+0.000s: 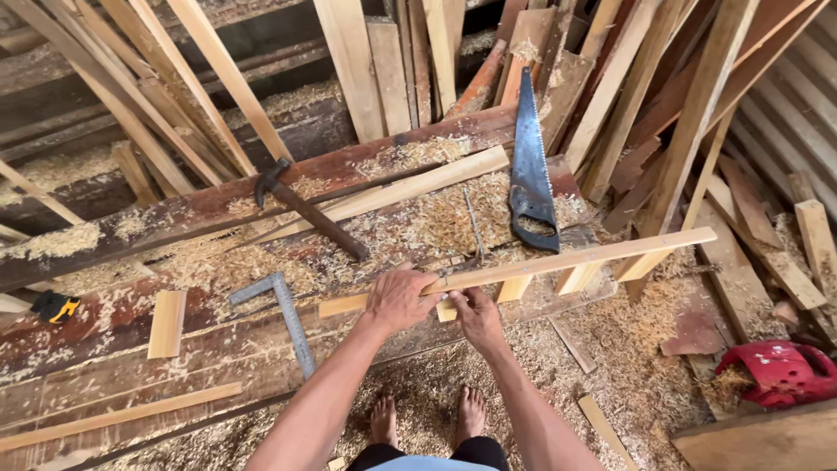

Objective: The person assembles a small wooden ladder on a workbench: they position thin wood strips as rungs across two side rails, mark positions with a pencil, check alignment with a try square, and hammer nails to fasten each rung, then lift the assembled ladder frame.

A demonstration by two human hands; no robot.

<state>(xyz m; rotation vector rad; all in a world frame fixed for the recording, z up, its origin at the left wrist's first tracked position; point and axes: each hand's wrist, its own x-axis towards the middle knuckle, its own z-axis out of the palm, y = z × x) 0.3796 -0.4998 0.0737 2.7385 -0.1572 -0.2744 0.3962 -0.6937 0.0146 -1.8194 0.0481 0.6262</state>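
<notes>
Head view, looking straight down at a workbench (218, 209) buried in sawdust. Both hands are on a long pale wood strip (523, 266) that runs from about the middle of the bench out to the right, rising a bit toward its far right end. It has short cross pieces (580, 279) hanging off its underside, so it looks like a little ladder-type frame. The left hand (399, 299) is wrapped over the top of the strip, fingers curled shut around it. The right hand (475, 316) sits just beside it, slightly nearer, pinching one of the short pieces from below, fingers closed on it.

Far side of the strip, a handsaw (530, 170) lies with its dark blade pointing away and the handle near the strip. To the left of that is a hammer (305, 209) lying at a slant on the reddish plank, head at the far left. Nearer and left of the hands there's a metal square (283, 310), and further left a short wood block (166, 323). A yellow and black tool (54, 306) sits at the far left edge; can't tell what it is.

Loose boards (610, 87) are stacked all over the far and right side. A red plastic thing (780, 371) sits on the floor at the near right. Bare feet (427, 417) show on the sawdust below the bench.
</notes>
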